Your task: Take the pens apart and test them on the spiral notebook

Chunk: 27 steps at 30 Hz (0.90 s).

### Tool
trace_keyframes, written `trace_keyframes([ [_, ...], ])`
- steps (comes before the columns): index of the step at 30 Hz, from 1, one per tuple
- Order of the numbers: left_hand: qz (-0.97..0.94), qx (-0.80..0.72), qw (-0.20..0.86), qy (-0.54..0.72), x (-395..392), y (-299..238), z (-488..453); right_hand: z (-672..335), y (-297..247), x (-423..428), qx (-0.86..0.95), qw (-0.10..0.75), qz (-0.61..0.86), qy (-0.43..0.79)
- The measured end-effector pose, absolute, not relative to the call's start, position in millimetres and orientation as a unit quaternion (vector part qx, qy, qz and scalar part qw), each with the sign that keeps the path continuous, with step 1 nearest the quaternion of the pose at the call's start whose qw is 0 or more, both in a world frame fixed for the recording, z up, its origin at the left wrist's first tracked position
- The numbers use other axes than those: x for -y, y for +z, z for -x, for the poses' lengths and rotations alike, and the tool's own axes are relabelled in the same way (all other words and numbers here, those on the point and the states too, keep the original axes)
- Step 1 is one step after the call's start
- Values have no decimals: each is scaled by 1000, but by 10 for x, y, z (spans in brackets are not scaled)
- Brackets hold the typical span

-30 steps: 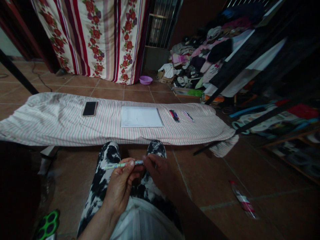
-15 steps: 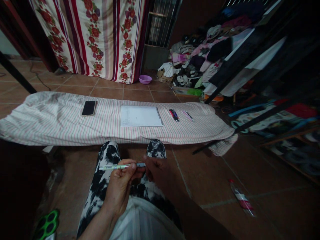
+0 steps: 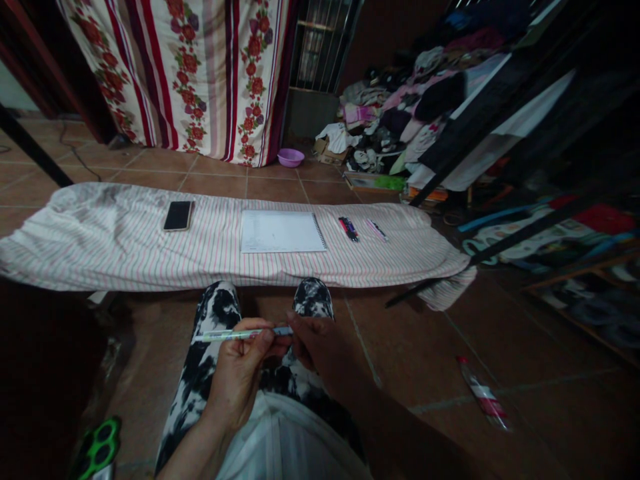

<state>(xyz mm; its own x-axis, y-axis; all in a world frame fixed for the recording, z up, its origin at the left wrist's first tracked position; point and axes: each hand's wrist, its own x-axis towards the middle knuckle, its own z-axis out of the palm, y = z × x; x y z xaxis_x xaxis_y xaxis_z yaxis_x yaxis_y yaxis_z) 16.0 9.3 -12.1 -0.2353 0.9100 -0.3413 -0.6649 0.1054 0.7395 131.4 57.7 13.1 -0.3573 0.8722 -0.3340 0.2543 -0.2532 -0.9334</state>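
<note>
A slim pale green pen (image 3: 235, 334) lies level above my lap, pinched between thumb and fingers of my left hand (image 3: 240, 373). My right hand (image 3: 320, 347) is closed on the pen's grey end at the right. Both hands hover over my knees in black-and-white patterned trousers (image 3: 215, 313). Ahead, a striped padded board (image 3: 100, 240) carries an open spiral notebook (image 3: 281, 232), a dark phone (image 3: 179, 215) to its left, and two small groups of pens (image 3: 349, 229) to its right.
A flowered curtain (image 3: 200, 73) hangs at the back, with a purple bowl (image 3: 291, 158) on the tiled floor. Clothes are heaped at the right (image 3: 400, 113) beside dark metal bars. A plastic bottle (image 3: 483, 395) lies on the floor right; a green object (image 3: 95, 448) lies bottom left.
The pen and both hands have shifted only slightly lower. The view has tilted a little. My grip on the pen is unchanged.
</note>
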Motion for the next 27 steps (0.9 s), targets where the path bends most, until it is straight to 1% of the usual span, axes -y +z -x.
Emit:
trace_keyframes([
  [3, -135, -438, 597, 659, -108, -117, -161, -1320, 107, -607, 579, 239, 501, 598],
  [7, -124, -447, 593, 659, -117, -131, -161, -1330, -9, -662, 641, 238, 484, 546],
  [9, -122, -451, 588, 660, -118, -149, -160, -1326, -54, -675, 663, 264, 483, 508],
  [12, -112, -455, 584, 663, -122, -170, -164, -1302, -56, -665, 654, 336, 486, 473],
  [14, -103, -456, 581, 667, -127, -176, -168, -1284, -32, -648, 634, 363, 485, 481],
  [23, -74, -433, 589, 678, -136, -143, -105, -1334, -86, -588, 571, 382, 449, 571],
  [27, -75, -432, 595, 674, -132, -121, -97, -1368, -100, -566, 582, 384, 439, 566],
])
